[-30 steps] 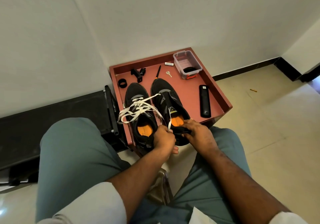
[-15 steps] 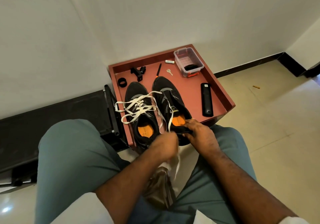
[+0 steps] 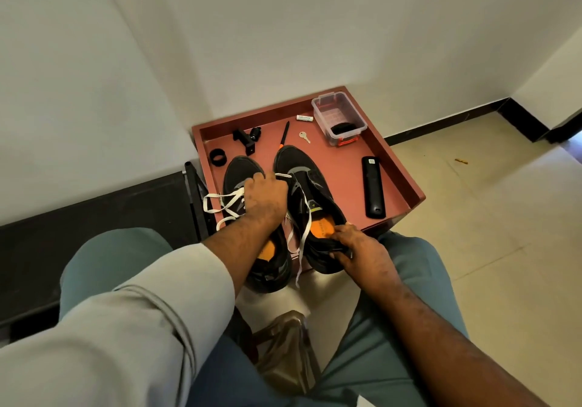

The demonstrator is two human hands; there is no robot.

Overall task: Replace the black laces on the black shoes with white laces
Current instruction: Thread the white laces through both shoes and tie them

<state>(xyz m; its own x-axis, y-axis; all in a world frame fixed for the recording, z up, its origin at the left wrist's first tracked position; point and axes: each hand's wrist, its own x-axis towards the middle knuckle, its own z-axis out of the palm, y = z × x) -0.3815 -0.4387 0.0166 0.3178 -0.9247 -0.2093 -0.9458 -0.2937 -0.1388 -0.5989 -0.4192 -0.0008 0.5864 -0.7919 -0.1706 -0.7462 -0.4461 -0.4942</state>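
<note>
Lying side by side on the red tray [image 3: 393, 173], toes pointing away toward the wall and heels toward the knees, long axes running near to far: left shoe [image 3: 242, 173] and right shoe [image 3: 307, 183], heels overhanging the tray's near edge. Trailing loose over the left shoe and down the gap between the pair: white lace [image 3: 304, 233]. Reaching forward over the left shoe, fingers curled round the white lace near the right shoe's lowest eyelets, possibly pinching it: left hand [image 3: 264, 197], having moved up from the heels a second ago. Gripping the right shoe's heel collar, as before: right hand [image 3: 359, 249]. Sitting farther out on the tray: black remote [image 3: 373, 191], clear box [image 3: 339, 117], key [image 3: 304, 136].
</note>
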